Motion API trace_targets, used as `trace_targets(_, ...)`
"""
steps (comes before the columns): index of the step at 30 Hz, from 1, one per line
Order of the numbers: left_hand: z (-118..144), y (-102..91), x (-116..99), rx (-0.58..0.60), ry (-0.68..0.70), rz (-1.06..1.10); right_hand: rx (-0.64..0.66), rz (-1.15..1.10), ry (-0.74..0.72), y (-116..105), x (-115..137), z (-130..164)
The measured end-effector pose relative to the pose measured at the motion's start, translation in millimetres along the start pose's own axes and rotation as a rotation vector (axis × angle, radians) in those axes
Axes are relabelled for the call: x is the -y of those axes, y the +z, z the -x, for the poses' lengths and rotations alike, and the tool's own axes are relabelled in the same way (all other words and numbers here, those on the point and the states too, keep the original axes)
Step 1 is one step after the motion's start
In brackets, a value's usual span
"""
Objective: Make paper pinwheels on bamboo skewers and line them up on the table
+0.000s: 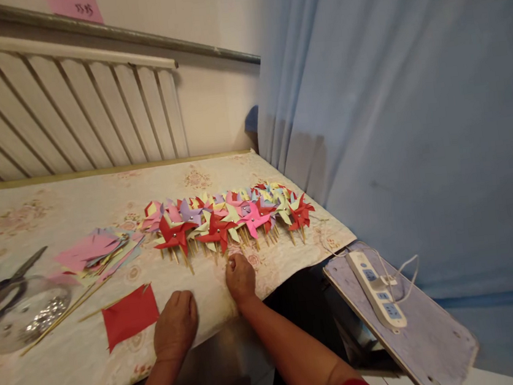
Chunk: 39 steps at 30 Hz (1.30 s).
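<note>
A row of several paper pinwheels [226, 217] on wooden sticks lies across the table [54, 203], in red, pink, purple and pale yellow. My right hand [241, 277] rests just below the row with its fingers curled, touching the table near the stick ends. My left hand [176, 325] lies knuckles up at the table's front edge, beside a red paper square [129, 315]. Neither hand visibly holds anything.
A stack of coloured paper squares [94, 251] and loose wooden sticks [62, 316] lie at the left. Scissors [3, 289] rest on a clear container of shiny pieces [25, 318]. A power strip [379, 290] sits on a board at the right, by a blue curtain.
</note>
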<state>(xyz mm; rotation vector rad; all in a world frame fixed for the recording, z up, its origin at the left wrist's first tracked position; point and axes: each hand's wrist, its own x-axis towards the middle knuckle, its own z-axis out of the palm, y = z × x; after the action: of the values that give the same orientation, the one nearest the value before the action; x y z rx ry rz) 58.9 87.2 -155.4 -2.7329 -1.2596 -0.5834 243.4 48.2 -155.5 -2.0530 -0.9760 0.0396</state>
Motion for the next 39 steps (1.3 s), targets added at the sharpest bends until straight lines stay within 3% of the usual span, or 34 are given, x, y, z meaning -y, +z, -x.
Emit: trace_targets(39, 5.2, -4.6, -8.2, 0.060, -0.082, 0.035, -0.019, -0.032, -0.024, -4.5, -1.5, 5.3)
